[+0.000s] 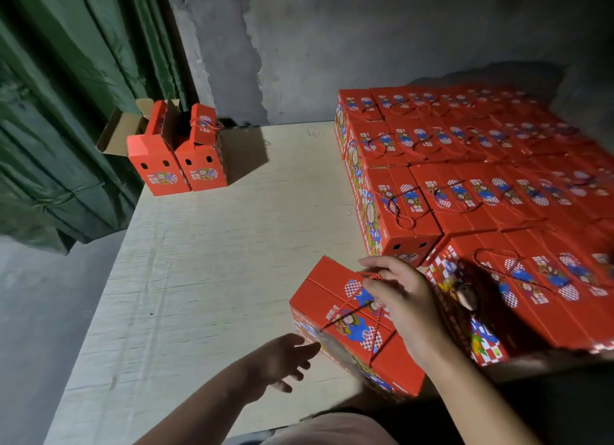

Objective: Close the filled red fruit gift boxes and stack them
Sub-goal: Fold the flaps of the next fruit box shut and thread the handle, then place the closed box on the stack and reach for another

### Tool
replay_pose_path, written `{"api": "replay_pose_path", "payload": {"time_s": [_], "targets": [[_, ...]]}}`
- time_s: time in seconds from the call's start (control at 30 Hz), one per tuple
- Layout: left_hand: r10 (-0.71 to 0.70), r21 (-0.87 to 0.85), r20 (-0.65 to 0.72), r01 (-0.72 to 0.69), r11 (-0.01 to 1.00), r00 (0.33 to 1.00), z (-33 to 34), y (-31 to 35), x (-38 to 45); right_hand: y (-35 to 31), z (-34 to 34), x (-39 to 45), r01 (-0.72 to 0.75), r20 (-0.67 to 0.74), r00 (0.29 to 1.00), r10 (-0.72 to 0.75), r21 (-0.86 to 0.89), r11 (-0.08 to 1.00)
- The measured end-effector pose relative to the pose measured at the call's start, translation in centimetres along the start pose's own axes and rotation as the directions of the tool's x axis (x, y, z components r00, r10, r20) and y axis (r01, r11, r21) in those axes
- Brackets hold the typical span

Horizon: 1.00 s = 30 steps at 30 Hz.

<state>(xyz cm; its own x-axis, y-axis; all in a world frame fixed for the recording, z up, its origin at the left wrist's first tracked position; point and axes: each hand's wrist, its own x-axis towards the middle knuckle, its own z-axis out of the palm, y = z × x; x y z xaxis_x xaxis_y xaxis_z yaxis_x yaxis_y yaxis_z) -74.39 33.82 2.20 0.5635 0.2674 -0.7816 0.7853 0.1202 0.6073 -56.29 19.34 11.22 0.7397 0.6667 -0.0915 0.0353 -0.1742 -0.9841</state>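
From the head camera we see a closed red gift box (339, 315) lying near the front edge of the pale board (206, 245), just beside the big stack of closed boxes (481, 185) on the right. Our right hand (403, 301) rests over its top, thumb and fingers pinching the red cord handle (373, 277). Our left hand (282, 358) hovers by the box's near-left corner, fingers loosely spread — whether it touches, we cannot tell. The stack blurs at the right edge and is cut off there. Two open boxes (177, 155) stand at the far left corner, against a green curtain (66, 112).
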Motion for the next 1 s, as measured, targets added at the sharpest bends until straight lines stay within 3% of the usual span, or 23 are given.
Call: {"api": "replay_pose_path", "payload": {"time_s": [0.23,0.7,1.0], "targets": [[0.1,-0.191,0.223,-0.056,0.98,0.97,6.9,4.2,1.2,1.4,-3.8,-1.0,0.026,-0.118,0.993,-0.024,0.012,1.0],[0.227,-0.454,0.151,-0.136,0.88,0.962,14.2,11.5,5.0,2.6,-10.2,2.0,0.043,-0.314,0.949,-0.031,0.031,0.999],[0.223,-0.506,0.116,-0.135,0.852,0.968,15.9,15.8,5.9,3.3,-12.5,5.3,-0.051,-0.388,0.921,0.037,-0.025,0.998]]}}
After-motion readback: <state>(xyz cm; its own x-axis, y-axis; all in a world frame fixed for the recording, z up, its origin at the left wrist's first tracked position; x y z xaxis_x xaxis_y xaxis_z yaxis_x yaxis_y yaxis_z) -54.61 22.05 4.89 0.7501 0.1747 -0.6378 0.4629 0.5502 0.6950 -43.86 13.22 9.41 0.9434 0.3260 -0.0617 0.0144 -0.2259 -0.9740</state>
